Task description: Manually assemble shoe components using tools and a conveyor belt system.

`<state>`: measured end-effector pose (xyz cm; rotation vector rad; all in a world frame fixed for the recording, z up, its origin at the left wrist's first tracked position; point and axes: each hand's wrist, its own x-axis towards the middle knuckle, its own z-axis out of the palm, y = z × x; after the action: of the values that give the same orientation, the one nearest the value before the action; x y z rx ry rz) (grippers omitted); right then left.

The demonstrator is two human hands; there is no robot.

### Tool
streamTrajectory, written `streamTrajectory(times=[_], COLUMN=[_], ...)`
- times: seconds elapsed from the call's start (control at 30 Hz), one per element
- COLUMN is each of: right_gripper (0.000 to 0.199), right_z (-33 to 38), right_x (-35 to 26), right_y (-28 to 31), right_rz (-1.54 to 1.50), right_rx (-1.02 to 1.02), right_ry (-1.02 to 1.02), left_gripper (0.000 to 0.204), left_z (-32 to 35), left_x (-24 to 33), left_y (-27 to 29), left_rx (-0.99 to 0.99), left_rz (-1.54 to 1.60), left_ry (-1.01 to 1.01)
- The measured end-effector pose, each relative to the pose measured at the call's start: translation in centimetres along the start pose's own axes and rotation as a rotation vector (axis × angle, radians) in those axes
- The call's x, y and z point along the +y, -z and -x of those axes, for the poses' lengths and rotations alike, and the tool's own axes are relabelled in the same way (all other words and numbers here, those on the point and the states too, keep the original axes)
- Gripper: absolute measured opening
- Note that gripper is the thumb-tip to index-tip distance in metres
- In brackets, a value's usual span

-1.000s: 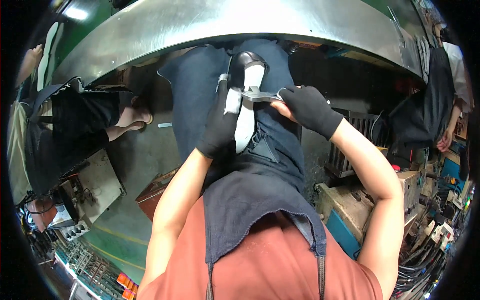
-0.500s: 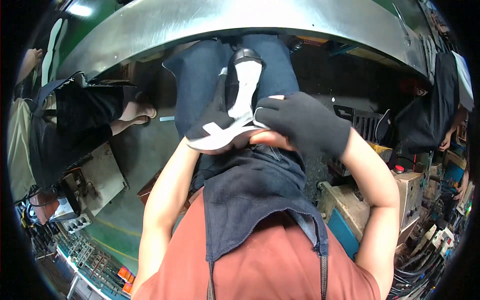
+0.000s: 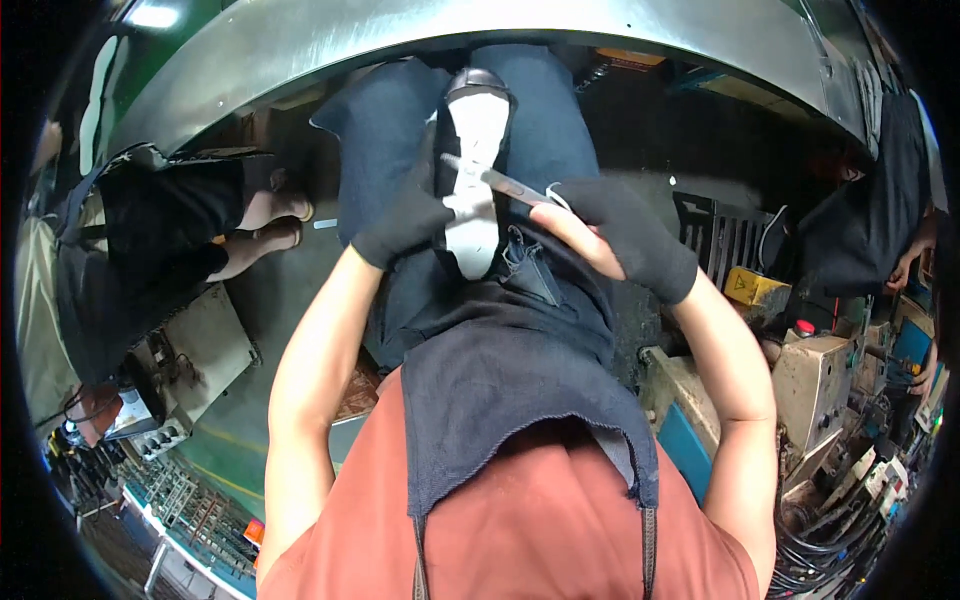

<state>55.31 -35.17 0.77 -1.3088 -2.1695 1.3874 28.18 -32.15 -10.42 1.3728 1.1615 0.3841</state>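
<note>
Left arm: bare forearm rising from the lower left of the view, elbow bent, wrist straight.
Left hand [image 3: 405, 218]: in a black glove, fingers curled closed around what it holds, thumb side turned toward the middle.
Right arm: bare forearm coming in from the lower right, elbow bent sharply, wrist angled inward.
Right hand [image 3: 625, 235]: in a black glove, fingers pinched together at the tips, knuckles facing up.
Spacing: the two hands are near each other, apart, above the lap.
</note>
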Motion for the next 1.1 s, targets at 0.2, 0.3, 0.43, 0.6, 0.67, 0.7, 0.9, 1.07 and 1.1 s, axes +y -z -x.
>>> streamTrajectory(times=[0.2,0.3,0.43,0.6,0.67,0.7,0.9,1.07,1.1], right_gripper=[0.049,0.067,0.072,0.077,0.076,0.076,0.071,0.07,0.07], right_z=[2.7,4.0,4.3,5.2,4.8,4.5,2.0,2.8,3.0], right_x=[3.6,5.5,5.4,6.6,6.5,6.7,6.6,7.1,7.5], right_y=[-6.1,-8.2,-7.5,-7.6,-7.2,-7.1,-6.5,-6.3,-6.7], right_rz=[-0.64,-0.806,-0.725,-0.806,-0.872,-0.838,-0.828,-1.052,-1.055], right_rx=[0.466,0.545,0.533,0.489,0.539,0.541,0.52,0.589,0.598], right_ry=[-0.407,-0.642,-0.701,-0.735,-0.695,-0.693,-0.625,-0.781,-0.781], left_gripper=[0.081,0.1,0.089,0.056,0.04,0.033,0.038,0.05,0.051], left_z=[-3.4,-4.0,-5.1,-12.7,-19.3,-22.5,-38.7,-40.5,-39.1], left_x=[7.6,8.0,8.1,15.9,19.3,21.6,27.4,27.3,26.4], left_y=[0.7,1.0,1.9,6.0,9.4,11.3,26.0,14.1,13.5], left_rx=[-0.029,0.025,0.155,0.264,0.16,0.065,0.037,-0.001,-0.054], left_rz=[0.335,0.097,0.011,0.686,0.805,0.761,0.477,-0.137,-0.326], left_ry=[0.044,-0.078,-0.36,-0.066,-0.118,-0.186,-0.228,-0.225,-0.36])
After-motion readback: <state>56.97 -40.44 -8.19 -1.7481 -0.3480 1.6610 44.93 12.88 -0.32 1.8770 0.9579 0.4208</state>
